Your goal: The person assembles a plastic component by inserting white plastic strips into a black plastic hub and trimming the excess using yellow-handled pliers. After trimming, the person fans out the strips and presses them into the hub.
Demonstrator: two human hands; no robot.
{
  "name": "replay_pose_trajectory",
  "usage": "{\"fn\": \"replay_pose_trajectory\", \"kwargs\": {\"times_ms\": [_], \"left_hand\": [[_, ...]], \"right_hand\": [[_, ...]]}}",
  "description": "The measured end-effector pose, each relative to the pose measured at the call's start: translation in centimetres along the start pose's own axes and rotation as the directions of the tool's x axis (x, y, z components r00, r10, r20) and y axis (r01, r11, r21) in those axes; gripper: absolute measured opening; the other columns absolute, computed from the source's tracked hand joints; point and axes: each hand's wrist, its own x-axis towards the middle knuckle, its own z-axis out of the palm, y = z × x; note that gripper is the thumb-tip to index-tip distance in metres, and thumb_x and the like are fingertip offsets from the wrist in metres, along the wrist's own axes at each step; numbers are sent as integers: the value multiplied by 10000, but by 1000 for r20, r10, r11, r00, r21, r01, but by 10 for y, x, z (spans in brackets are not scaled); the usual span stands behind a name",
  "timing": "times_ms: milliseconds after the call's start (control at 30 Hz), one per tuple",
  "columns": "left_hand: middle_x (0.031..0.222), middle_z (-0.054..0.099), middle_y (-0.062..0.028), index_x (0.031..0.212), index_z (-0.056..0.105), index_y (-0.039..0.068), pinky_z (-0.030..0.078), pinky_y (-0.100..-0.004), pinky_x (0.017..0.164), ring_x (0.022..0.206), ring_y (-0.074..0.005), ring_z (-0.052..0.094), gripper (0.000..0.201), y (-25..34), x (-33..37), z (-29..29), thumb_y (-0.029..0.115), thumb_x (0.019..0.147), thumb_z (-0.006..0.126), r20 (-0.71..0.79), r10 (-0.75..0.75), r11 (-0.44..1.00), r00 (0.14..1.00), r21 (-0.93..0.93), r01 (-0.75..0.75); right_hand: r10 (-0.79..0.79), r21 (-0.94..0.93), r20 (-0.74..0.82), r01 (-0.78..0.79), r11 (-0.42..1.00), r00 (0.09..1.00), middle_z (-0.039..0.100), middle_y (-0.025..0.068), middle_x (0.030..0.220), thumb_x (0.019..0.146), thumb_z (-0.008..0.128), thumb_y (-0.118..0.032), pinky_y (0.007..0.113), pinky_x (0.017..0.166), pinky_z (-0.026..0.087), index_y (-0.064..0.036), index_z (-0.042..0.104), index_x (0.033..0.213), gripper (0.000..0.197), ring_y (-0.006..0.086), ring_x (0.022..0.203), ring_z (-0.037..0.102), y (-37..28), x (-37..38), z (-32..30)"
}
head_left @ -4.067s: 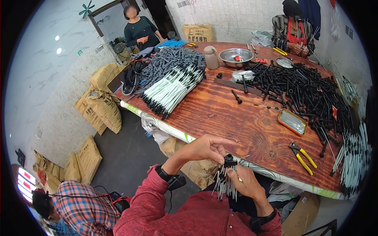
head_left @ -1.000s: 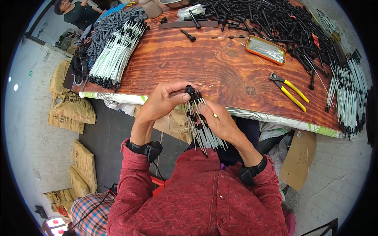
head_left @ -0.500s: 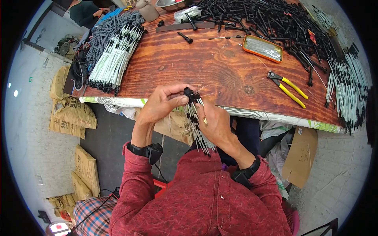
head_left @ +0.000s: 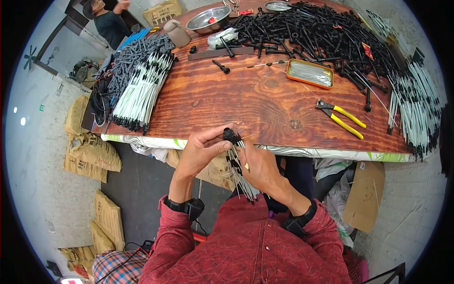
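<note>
Between thumb and fingers, my left hand (head_left: 197,150) pinches a short black cylindrical plastic part (head_left: 231,136) just off the table's near edge. My right hand (head_left: 261,169) is closed around a bundle of thin white rods with black tips (head_left: 240,179), which hangs down toward my lap. The bundle's upper end meets the black part; how they join is hidden by my fingers. A small yellowish piece shows by the right fingers, too small to name.
On the wooden table (head_left: 222,104) lie yellow-handled pincers (head_left: 340,118), an orange-rimmed tin of needles (head_left: 309,73), a heap of black plastic parts (head_left: 302,33), and white rod bundles left (head_left: 142,94) and right (head_left: 416,109). Behind are a metal bowl (head_left: 208,20) and another person (head_left: 109,23).
The view has tilted up, showing more of the table's far side and the other person with a raised hand. Both my hands keep their grips with little visible change.
</note>
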Motion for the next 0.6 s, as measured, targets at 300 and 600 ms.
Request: {"fn": "replay_pose_trajectory", "kwargs": {"times_ms": [300,600], "left_hand": [[1086,704,-25,1266,664,13,507,-276,898,995,-105,630,396,-1,2,-3,97,888,744,-8,19,994,1000,105,-18],[1149,697,-44,1266,659,12,486,-299,961,1072,-132,623,374,-9,5,-9,127,915,716,29,19,996,999,83,-21]], "right_hand": [[-114,61,137,106,992,984,592,222,746,1024,496,-229,509,606,445,-4,526,1027,227,430,694,605,6,1,-24],[-97,303,14,89,949,995,562,183,732,1013,545,-202,445,597,438,-9,538,993,195,399,668,582,11,-13,-18]]}}
